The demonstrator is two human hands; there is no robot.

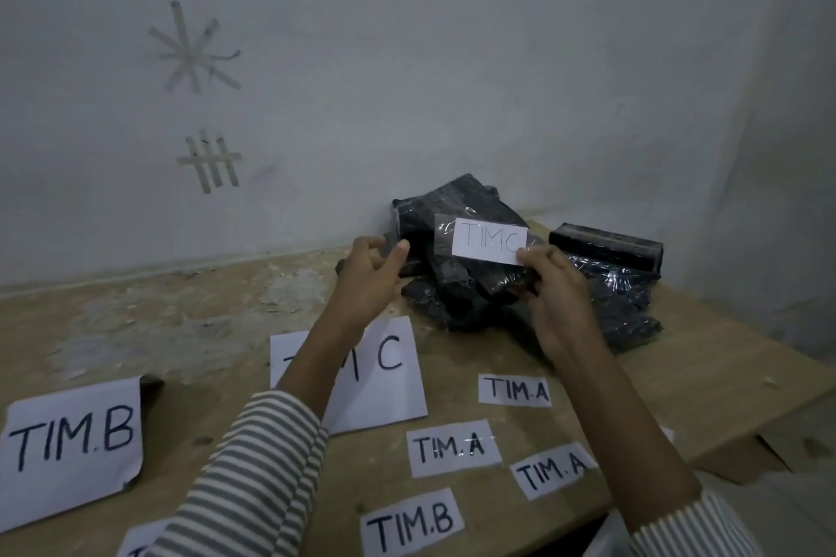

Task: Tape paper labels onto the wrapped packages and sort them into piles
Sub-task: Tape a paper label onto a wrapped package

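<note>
A heap of black wrapped packages (461, 280) lies at the back of the wooden table, against the wall. A small paper label reading TIM.C (486, 241), with clear tape along its left end, is over the top package. My right hand (554, 289) pinches the label's lower right corner. My left hand (373, 269) hovers at the left edge of the heap, fingers loosely curled, thumb raised, holding nothing that I can see.
Large sheets marked TIM.C (389, 375) and TIM.B (72, 439) lie on the table (203, 330). Small labels TIM.A (515, 390), TIM.A (452, 447), TIM.A (549, 469) and TIM.B (411, 522) sit near the front. More black packages (610, 267) lie at right, near the table's edge.
</note>
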